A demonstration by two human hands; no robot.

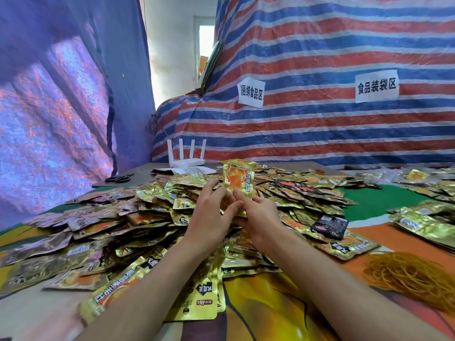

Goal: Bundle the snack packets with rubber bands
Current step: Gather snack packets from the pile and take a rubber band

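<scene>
Head view — your right hand (258, 214) pinches a packet (237, 177) upright, likely for stacking; left hand (213, 212) steadies it, fingers straight — rubber bands (413, 274) near right.

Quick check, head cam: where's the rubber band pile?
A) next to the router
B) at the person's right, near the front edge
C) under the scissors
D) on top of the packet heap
B: the rubber bands lie in a loose pile at the near right, outside the right hand that holds a packet. The router and scissors sit far back on the left.
</scene>
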